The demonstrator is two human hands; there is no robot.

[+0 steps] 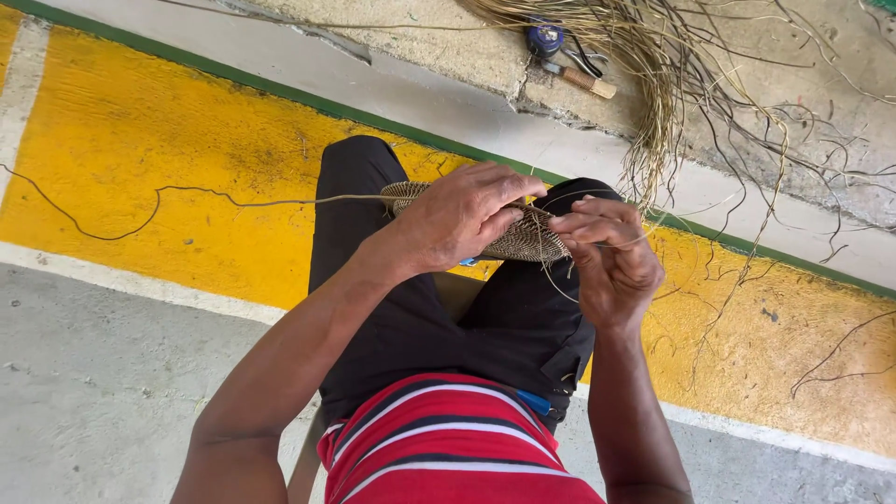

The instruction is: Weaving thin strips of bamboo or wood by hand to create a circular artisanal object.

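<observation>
Hands hold a small woven basket piece (pixel 532 238) over the lap of a person who sits in black trousers (pixel 392 308) and a red striped shirt (pixel 448 439). The left hand (pixel 462 215) lies on top of the woven piece, with its fingers curled together and clamped on it. The right hand (pixel 607 257) is just beside it, at the right edge of the weave, and its fingertips are pinched tight on a thin strand (pixel 630 241). A long thin strand (pixel 187 194) runs from the weave far out to the left across the yellow painted floor (pixel 140 140). A bundle of dry fibres (pixel 653 65) lies on the grey concrete up ahead, and near it sit a blue tape measure (pixel 544 39) and a tool with a wooden handle (pixel 583 81).
</observation>
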